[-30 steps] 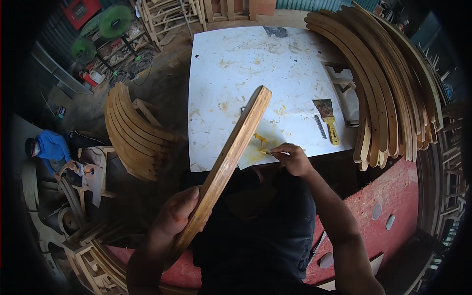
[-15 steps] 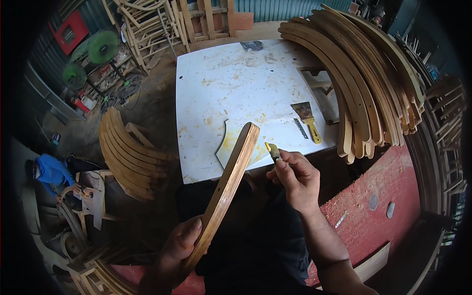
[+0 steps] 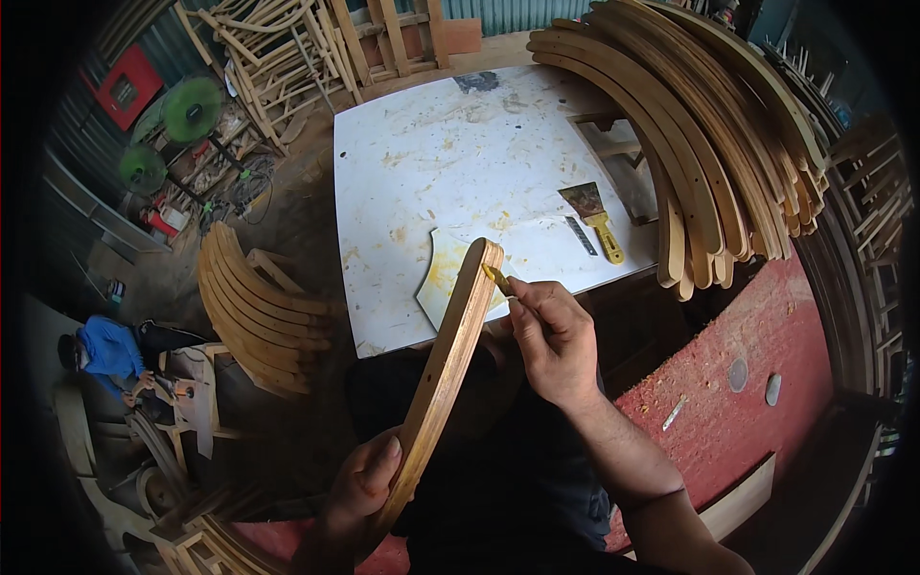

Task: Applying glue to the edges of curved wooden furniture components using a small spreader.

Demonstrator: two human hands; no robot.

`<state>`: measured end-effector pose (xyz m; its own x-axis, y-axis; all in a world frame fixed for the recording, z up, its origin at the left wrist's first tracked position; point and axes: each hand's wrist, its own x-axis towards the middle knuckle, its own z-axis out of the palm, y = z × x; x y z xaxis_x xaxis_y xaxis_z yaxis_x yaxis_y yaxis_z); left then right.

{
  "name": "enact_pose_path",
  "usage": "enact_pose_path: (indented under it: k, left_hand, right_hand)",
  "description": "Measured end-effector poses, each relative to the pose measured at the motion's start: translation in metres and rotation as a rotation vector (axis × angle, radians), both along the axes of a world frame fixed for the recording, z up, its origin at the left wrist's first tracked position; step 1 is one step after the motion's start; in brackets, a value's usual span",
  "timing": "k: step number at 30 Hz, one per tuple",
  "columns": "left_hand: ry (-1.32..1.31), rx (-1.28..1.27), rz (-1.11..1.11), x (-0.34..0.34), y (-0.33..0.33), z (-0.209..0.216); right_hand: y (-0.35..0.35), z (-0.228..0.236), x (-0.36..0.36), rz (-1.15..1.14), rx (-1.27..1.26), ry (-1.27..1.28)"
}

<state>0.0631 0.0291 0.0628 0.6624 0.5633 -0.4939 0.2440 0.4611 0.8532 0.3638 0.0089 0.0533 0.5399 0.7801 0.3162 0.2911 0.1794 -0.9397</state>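
My left hand (image 3: 369, 471) is wrapped round the lower part of a curved wooden piece (image 3: 441, 369), which stands tilted with its rounded end up and away from me. In my right hand (image 3: 554, 340) a small flat blade (image 3: 497, 280) smeared with yellow paste is pinched between thumb and fingers. Its tip meets the right edge of the wood just below the rounded end. Behind the wood, a pale board (image 3: 439, 278) smeared with yellow lies on the white table (image 3: 402, 182). A yellow-handled scraper (image 3: 599, 225) and a thin dark strip (image 3: 581, 236) rest to the right.
A tall stack of curved wooden pieces (image 3: 671, 125) fills the far right. Another curved stack (image 3: 254, 311) stands left of the table. A red surface (image 3: 714, 359) with shavings lies at right. A co-worker in blue (image 3: 107, 353) works at far left, below two green fans (image 3: 192, 110).
My right hand has moved left and brought the blade from beside the wood onto its edge near the rounded end. My left hand still grips the wood. The whole view has shifted slightly.
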Motion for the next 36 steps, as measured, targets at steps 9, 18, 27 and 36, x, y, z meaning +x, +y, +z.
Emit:
enact_pose_path:
  k: [9, 18, 27, 36]
  left_hand:
    - [-0.002, 0.056, 0.033, 0.003, -0.004, 0.001]
    - [0.002, 0.086, 0.04, 0.001, -0.005, 0.003]
    - [-0.023, 0.085, 0.036, 0.0, -0.003, 0.002]
    - [-0.003, 0.164, 0.021, -0.003, -0.002, 0.001]
  right_hand:
    - [-0.008, 0.008, -0.017, -0.042, -0.019, -0.345]
    - [-0.012, 0.013, -0.027, -0.027, 0.018, -0.549]
    - [-0.019, 0.01, -0.033, 0.032, 0.04, -0.69]
    - [-0.026, 0.012, -0.037, 0.059, 0.039, -0.91]
